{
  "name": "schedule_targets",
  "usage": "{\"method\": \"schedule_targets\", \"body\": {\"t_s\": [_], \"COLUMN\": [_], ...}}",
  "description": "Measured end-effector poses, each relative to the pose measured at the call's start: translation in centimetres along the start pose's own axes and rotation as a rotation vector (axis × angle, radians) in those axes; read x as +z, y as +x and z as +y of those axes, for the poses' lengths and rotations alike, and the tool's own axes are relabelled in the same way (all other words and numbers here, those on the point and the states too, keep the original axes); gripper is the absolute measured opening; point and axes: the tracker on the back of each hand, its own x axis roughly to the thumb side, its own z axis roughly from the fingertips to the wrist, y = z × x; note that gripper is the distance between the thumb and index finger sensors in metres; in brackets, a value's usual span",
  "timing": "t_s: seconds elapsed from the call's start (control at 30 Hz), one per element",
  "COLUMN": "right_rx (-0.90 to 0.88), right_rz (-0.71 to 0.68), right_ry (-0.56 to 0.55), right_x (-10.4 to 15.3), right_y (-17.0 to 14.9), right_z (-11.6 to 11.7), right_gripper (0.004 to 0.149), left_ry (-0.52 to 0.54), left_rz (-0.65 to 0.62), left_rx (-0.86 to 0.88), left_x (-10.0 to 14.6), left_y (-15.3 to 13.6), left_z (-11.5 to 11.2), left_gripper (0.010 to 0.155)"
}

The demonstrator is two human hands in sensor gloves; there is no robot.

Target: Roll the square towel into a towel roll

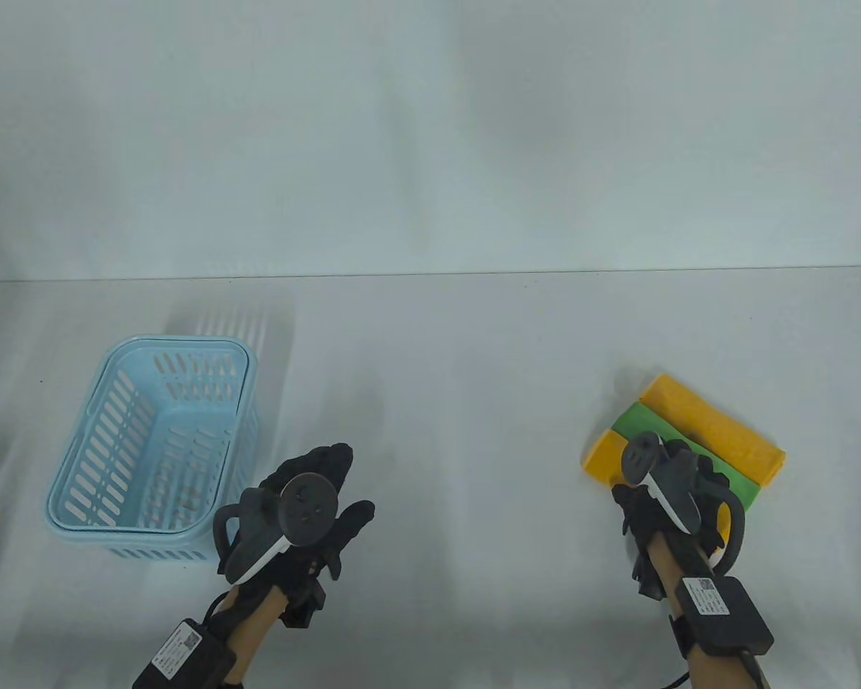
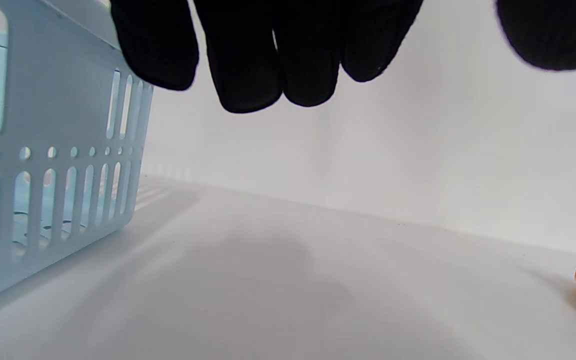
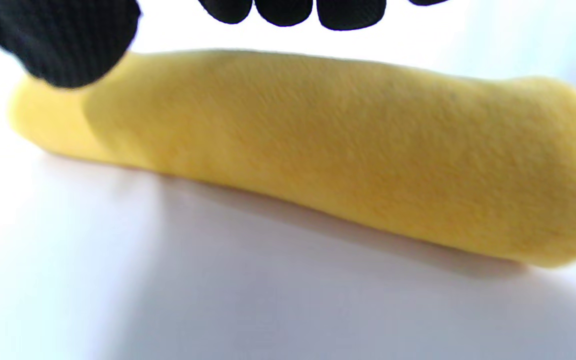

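Right of the blue basket (image 1: 151, 445) lies a wide stretch of bare table (image 1: 473, 402) — open passage as far as three towel rolls (image 1: 689, 445) packed side by side, touching. Beyond the basket — bare table to the backdrop.

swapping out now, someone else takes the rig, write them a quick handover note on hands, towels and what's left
Left hand: open, holds nothing, hovers beside the blue basket, which looks to hold no towels.
Right hand: fingers spread over the near yellow roll; no closed grip visible.
Towels: three rolls lie side by side on the table's right: near yellow, green roll, far yellow roll.
Done: all three visible towels are rolled.
Left: no flat towel in view; the rolls probably go into the basket next.
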Motion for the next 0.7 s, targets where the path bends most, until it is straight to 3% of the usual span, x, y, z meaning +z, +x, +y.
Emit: {"method": "schedule_targets", "body": {"t_s": [0.13,0.4,0.7], "right_rx": [-0.141,-0.245,-0.298], "right_rz": [-0.049,-0.230,-0.441], "right_ry": [-0.037,-0.076,-0.105], "right_x": [1.5,5.5,10.2], "right_y": [0.8,4.6,9.7], "right_z": [-2.1,-5.8,-6.7], "right_gripper": [0.080,0.081,0.082], "left_ry": [-0.003,0.008,0.040], "left_rz": [-0.005,-0.016,-0.022], "left_rx": [-0.008,-0.037,-0.080], "left_x": [0.0,0.2,0.6], "left_y": [0.2,1.0,1.7], "left_z": [-0.1,-0.4,-0.5], "left_gripper": [0.084,0.086,0.089]}}
